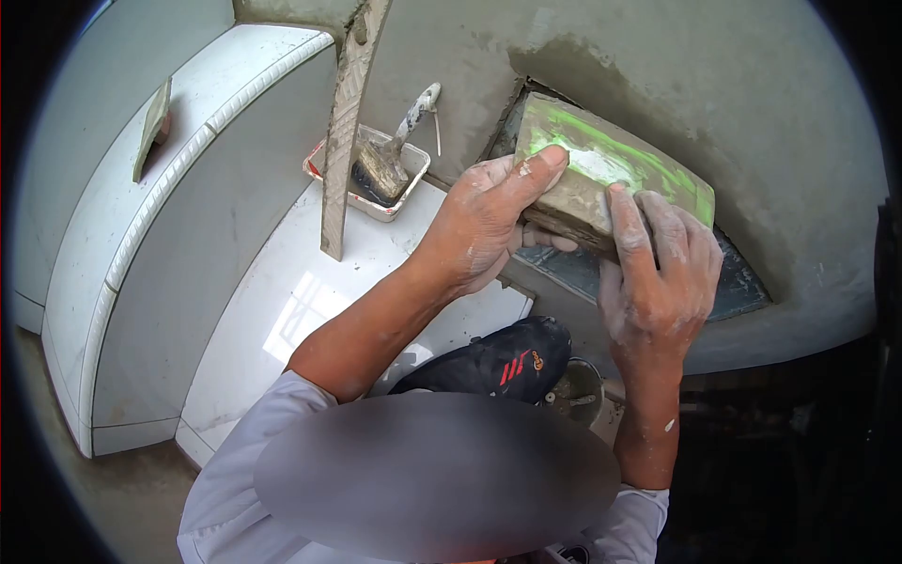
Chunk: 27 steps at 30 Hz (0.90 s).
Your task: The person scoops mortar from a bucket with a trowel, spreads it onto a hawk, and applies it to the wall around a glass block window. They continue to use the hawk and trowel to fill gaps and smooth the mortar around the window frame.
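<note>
Both hands hold a cut tile piece (676, 179), its upper face smeared green with a white patch in the middle. Under that face, a thick grey-brown mortar layer shows along the near edge. My left hand (484, 216) grips the left end, thumb on top and fingers curled beneath. At the near right side, my right hand (667, 258) has its fingertips pressed on the edge; its thumb is partly hidden. Both hands are dusted with pale powder. Directly below the piece lies a dark, glossy, pointed panel (738, 273) framed by grey cement, partly covered by the piece and my hands.
Left of my hands, a brush (381, 169) rests in a white tray (385, 214) with dark liquid. A long flat bar (343, 150) leans across the tray. Curved white tiled steps (254, 70) carry a tile scrap (152, 127). A bucket (584, 376) stands beside my dark-clad knee (498, 362).
</note>
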Motion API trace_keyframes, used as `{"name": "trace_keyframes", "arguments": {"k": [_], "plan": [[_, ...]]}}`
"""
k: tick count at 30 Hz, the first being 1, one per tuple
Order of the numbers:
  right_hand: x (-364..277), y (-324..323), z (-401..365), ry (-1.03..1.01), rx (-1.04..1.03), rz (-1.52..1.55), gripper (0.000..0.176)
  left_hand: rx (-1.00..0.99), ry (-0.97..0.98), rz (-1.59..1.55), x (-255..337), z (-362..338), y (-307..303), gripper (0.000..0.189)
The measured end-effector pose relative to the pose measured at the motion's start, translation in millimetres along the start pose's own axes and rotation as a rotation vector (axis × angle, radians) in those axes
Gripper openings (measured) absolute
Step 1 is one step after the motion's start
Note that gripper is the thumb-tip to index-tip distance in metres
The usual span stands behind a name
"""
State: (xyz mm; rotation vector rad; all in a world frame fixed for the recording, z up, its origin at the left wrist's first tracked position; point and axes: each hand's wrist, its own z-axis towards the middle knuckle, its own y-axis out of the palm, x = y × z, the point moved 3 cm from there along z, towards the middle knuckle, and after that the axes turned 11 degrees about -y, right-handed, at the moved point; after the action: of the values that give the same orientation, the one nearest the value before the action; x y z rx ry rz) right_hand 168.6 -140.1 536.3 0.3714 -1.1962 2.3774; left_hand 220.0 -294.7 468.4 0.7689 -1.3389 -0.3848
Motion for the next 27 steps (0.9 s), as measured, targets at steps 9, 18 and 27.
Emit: {"name": "trace_keyframes", "arguments": {"k": [9,18,27], "plan": [[93.2,-8.0,106.2,0.030,-0.107,0.508,0.052,-0.400,-0.132,0.495,-9.8,-11.3,18.9,0.053],[68.0,2.5,143.9,-0.037,-0.049,0.364,0.044,-0.486,-0.026,0.552,-4.1,-10.1,13.3,0.043],[65.9,11.9,146.6,-0.076,0.012,0.240,0.041,-0.459,-0.034,0.522,2.9,-4.1,5.7,0.040]]}}
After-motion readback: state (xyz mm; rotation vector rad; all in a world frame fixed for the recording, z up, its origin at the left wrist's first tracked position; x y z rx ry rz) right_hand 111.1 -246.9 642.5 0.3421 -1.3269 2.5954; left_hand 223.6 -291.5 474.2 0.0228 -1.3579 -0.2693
